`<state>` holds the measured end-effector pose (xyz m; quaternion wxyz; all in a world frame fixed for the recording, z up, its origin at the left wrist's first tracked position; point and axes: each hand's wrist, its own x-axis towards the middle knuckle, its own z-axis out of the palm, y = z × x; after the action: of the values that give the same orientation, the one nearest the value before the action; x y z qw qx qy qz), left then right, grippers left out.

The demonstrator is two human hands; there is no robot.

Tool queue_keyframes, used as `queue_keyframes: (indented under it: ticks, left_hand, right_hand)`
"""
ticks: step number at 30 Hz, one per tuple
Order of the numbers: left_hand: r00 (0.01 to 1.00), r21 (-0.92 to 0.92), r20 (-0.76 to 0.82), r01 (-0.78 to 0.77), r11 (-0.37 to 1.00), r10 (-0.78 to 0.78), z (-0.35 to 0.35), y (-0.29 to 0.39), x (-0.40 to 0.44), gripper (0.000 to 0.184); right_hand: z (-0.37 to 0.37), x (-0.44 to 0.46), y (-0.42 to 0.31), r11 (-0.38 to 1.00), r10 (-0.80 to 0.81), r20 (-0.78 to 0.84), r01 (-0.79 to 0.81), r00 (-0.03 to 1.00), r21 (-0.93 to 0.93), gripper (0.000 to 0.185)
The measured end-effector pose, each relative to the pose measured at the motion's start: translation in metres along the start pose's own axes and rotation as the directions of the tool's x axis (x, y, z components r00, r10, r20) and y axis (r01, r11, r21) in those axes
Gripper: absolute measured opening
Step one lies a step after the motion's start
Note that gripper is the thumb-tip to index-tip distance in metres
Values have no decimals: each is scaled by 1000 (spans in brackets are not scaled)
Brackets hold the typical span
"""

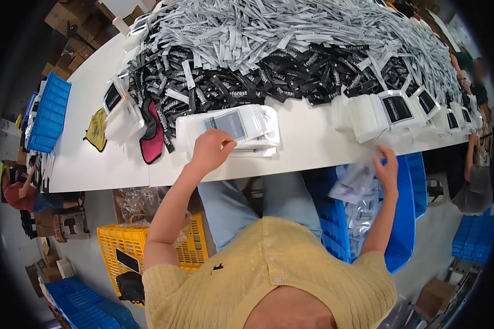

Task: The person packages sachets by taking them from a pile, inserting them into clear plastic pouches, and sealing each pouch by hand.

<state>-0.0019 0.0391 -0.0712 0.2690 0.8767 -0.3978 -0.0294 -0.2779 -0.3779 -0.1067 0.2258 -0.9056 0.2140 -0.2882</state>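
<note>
My left hand [211, 152] is over a stack of clear plastic bags [203, 120] near the table's front edge. Its fingers are closed in a pinch by the lower edge of the top bag, beside a grey printed label; the fingertips are partly hidden. To the right, my right hand [388, 170] hangs past the table edge with thumb and fingers apart. Right by those fingers, a filled clear bag [352, 182], smeared by motion, is above a blue crate [403, 219]. More clear bags lie inside this crate.
Black sachets [225, 88] and silver-white sachets [313, 27] heap across the table [291, 159]. Label-faced bag stacks stand right [395, 109] and left [121, 115]. Pink-black cloth [152, 131] and yellow cloth [97, 129] lie left. A yellow crate [121, 241] stands below. Other people work at both sides.
</note>
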Motion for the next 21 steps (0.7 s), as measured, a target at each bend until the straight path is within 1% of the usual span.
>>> queue_keyframes:
  ticks: [1,3,4,6,7,8,9,10,11,12,13,14,15,18,21]
  left_hand:
    - [999,20,-49,-18,1000,19,3,-3,-2,16]
    - [977,77,-141,-147,986,157,15,1,4,23]
    - [957,111,-185,-208,972,226,21,5,8,28]
    - [965,170,-173,-170,971,199,32,9,13,36]
    - [969,202,-167,-150,968,184,36,8,14,40]
    - [968,173,-157,-167,971,194,38,5,14,41]
    - [968,147,-148,-183,972,204,41,0,13,41]
    - [967,121,-139,-197,973,213,42,-5,12,41]
    - [957,128,-172,-212,969,233,43,-7,10,41]
    - [946,137,-206,-227,964,252,44,-7,8,41]
    - [932,148,-239,-242,959,272,46,-8,6,41]
    - [925,167,-259,-239,957,277,49,-11,2,40]
    - [923,178,-268,-233,956,275,49,-11,0,40]
    - [915,200,-291,-226,953,278,52,-14,-6,41]
    - [902,208,-308,-245,947,302,53,-18,-7,40]
  right_hand:
    - [0,-1,-4,994,-19,-101,7,995,-113,21]
    - [8,-1,-19,943,-86,-288,-15,954,-331,25]
    - [32,2,-34,985,-57,-321,1,946,-171,22]
    - [77,19,-89,986,-156,-157,165,975,40,14]
    - [99,36,-128,932,-290,-146,313,946,181,11]
    - [129,50,-155,883,-344,-119,364,931,295,10]
    - [158,68,-177,835,-386,-64,378,920,401,10]
    - [172,87,-209,840,-381,65,317,922,441,10]
    - [199,108,-230,756,-477,-4,413,879,507,10]
    - [227,127,-245,805,-513,72,450,855,386,10]
    - [245,143,-256,809,-549,166,471,819,351,16]
    - [268,153,-260,835,-550,289,512,784,200,19]
    - [286,160,-264,830,-523,404,556,750,44,22]
    - [288,165,-270,898,-389,512,439,766,25,27]
    - [273,162,-246,942,-325,532,316,782,111,24]
